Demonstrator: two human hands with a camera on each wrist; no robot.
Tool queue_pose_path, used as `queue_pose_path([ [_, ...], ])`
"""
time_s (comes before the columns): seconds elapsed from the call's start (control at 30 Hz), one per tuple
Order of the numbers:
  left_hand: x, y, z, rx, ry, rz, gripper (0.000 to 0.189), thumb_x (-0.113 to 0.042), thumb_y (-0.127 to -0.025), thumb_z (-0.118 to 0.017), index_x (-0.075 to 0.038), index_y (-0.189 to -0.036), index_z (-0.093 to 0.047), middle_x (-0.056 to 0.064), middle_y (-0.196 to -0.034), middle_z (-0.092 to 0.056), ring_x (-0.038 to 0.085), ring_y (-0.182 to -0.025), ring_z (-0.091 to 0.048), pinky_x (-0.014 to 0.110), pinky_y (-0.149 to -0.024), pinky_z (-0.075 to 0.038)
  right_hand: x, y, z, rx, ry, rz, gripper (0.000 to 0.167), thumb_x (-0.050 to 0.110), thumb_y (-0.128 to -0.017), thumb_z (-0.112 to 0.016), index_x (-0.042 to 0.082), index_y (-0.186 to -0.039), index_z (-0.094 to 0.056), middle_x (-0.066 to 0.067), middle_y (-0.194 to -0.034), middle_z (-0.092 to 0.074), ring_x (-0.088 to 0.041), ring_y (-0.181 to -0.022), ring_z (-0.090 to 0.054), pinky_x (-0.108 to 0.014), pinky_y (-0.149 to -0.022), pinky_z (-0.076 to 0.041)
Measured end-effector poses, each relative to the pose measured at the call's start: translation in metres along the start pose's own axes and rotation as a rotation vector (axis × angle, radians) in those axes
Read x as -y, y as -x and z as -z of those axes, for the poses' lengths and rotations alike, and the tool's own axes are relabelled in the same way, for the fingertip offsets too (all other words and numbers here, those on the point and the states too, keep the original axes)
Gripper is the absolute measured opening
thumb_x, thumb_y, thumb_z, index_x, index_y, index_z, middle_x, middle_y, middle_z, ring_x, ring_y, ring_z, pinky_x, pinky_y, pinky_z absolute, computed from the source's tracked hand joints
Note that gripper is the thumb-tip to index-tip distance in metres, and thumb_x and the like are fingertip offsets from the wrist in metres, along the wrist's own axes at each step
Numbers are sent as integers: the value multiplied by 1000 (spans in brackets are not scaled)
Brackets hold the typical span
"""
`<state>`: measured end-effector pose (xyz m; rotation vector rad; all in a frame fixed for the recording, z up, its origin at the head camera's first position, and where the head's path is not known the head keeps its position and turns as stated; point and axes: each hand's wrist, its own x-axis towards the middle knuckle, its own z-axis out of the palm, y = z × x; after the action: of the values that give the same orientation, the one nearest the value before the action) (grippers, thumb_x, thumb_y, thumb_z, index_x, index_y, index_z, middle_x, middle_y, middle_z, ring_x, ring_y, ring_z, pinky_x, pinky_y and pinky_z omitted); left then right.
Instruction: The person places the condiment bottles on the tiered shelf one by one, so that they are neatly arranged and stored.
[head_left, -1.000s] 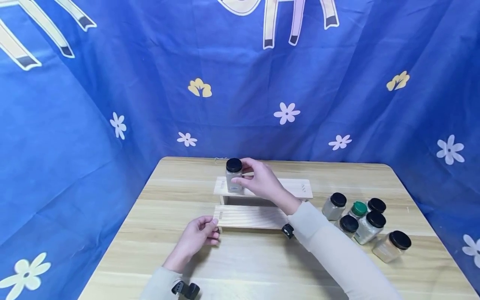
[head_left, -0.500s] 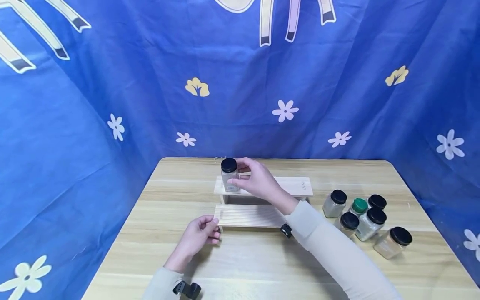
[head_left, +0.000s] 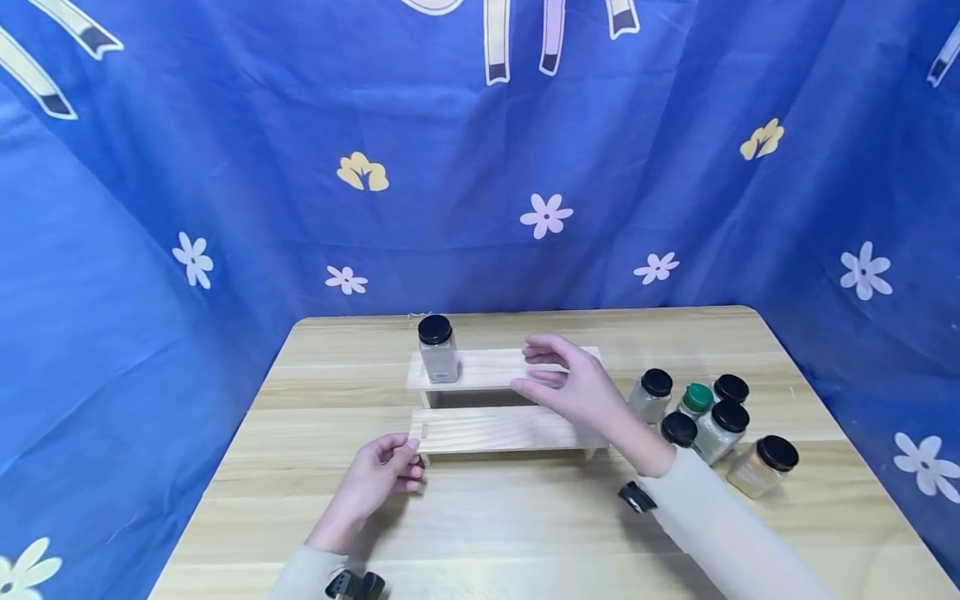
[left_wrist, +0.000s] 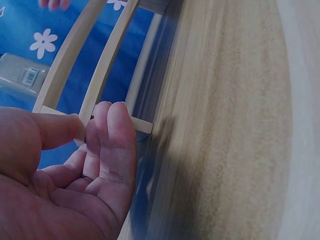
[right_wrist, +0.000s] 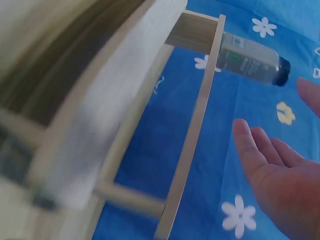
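Observation:
A two-tier wooden rack (head_left: pixel 491 429) stands on the table. On the left end of its upper tier a clear spice jar (head_left: pixel 440 360) with a black lid stands upright; in the left wrist view a barcode label shows on the jar (left_wrist: pixel 24 75). My left hand (head_left: pixel 377 477) pinches the left end of the lower tier between thumb and curled fingers. Over the right part of the upper tier hovers my right hand (head_left: pixel 576 388), fingers loosely spread and holding nothing. In the right wrist view a gap separates this hand (right_wrist: pixel 280 175) from the jar (right_wrist: pixel 247 59).
Right of the rack several more jars stand close together, among them a green-lidded one (head_left: pixel 697 398). A black-lidded jar (head_left: pixel 761 467) with tan contents leans nearest the right edge. Blue cloth (head_left: pixel 450 208) hangs behind the wooden table (head_left: pixel 480 525).
My right hand has let go of the jar on the upper tier and drawn away to the right. The left hand keeps its grip on the rack. The head view has shifted slightly.

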<state>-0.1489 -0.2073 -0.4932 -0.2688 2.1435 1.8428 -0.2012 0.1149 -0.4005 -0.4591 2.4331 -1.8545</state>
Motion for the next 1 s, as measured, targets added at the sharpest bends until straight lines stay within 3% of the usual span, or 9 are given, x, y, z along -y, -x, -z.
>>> queue_pose_path([
  [0.1,0,0,2,1,-6,7,40,-17,-109,-57,9,-138,-53,13,-104,-71,20,-86,-70,34,-78,-70,-4,21,13,-18,-7,0,68,19,-88,-87,3,-146,-55,-24,-140,-63,-40,-126,-68,-31,-104,-63],
  [0.33,-2,-1,1,3,-21,-1,37,-16,-109,-56,10,-135,-54,11,-101,-69,18,-85,-70,31,-77,-70,-27,71,40,-92,100,28,67,21,-88,-87,3,-145,-57,-18,-137,-67,-33,-124,-69,-30,-104,-62],
  [0.47,-2,-3,1,4,-16,2,35,-15,-109,-56,9,-135,-54,12,-102,-70,18,-85,-70,30,-76,-70,-45,101,57,-176,142,90,61,11,-88,-86,6,-142,-59,-18,-135,-68,-19,-121,-70,-27,-101,-63],
  [0.63,-3,-4,2,2,-26,2,36,-15,-109,-56,9,-136,-54,12,-102,-69,18,-86,-70,30,-77,-70,-54,134,83,-286,204,130,63,-2,-86,-84,8,-143,-59,-5,-134,-69,-5,-119,-69,-21,-98,-63],
  [0.83,-3,-5,2,-1,-36,3,38,-18,-109,-56,8,-137,-54,12,-103,-68,18,-87,-71,30,-78,-70,-60,158,109,-364,251,76,62,-4,-87,-82,5,-143,-58,-9,-133,-70,-9,-112,-74,-19,-95,-63],
  [1.0,0,-6,1,-2,-41,6,38,-18,-110,-56,8,-136,-54,12,-104,-68,18,-86,-71,30,-78,-70,-71,166,116,-398,268,38,59,-2,-87,-83,1,-141,-58,-7,-133,-70,-5,-114,-72,-15,-96,-61],
])
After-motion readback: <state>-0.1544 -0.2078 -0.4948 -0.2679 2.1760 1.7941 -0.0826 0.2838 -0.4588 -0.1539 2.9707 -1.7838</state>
